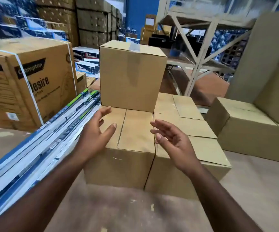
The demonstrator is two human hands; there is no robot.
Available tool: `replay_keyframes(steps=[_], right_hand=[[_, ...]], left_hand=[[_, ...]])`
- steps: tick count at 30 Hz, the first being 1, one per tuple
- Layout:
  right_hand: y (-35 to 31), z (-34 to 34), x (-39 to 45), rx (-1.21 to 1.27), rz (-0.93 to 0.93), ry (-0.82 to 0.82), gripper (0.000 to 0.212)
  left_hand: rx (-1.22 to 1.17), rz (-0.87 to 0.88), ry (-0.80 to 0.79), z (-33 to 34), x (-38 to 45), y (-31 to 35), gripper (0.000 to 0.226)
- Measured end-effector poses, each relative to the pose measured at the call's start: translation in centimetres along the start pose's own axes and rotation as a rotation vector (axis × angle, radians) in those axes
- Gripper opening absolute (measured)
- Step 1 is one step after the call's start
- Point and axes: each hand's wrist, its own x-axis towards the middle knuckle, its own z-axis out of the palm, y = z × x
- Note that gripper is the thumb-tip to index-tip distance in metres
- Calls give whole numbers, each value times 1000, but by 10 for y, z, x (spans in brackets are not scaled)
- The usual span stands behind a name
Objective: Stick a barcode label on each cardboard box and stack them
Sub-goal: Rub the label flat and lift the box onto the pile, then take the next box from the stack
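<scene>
two hands, left (96, 131) and right (172, 139), hover released with loose fingers above a low cardboard box (132, 131) carrying a taped box (132, 74).

Two bare hands out front, left hand (95, 131) and right hand (173, 139), both empty. Plain cardboard boxes close in: one upper box (130, 76) stacked on top, two lower boxes side by side, near box (127, 158) and right box (194, 148). One printed carton (28, 81) left, one metal rack (200, 52) behind; the long flat packs (40, 139) too many to count
</scene>
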Motion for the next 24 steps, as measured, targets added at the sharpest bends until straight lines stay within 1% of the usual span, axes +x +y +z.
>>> replay_keyframes(steps=[2,4,7,9,13,16,18,19,20,22,24], right_hand=[[-7,-6,-42,37,-4,20,42],[-7,-20,-75,46,-1,48,46],[0,-55,-111,36,5,102,46],[7,-86,-129,30,13,171,44],[17,-169,-151,27,26,314,39],[18,-253,-171,-20,6,379,39],[23,-296,-175,-34,24,427,36],[25,-341,-187,-30,21,461,34],[29,-369,-193,-43,19,467,34],[38,-394,-189,-68,63,471,36],[44,-448,-208,-37,79,505,35]], left_hand=[[-45,31,-81,16,-31,21,45],[-89,49,-161,37,-59,42,42],[-131,41,-259,77,-92,68,40],[-177,29,-328,112,-109,86,37],[-245,60,-393,199,-129,128,31],[-260,91,-438,276,-142,167,28],[-266,103,-463,313,-147,184,27],[-269,117,-467,355,-151,208,28],[-273,109,-467,382,-152,221,29],[-286,74,-462,406,-147,225,30],[-270,77,-484,461,-148,255,31]])
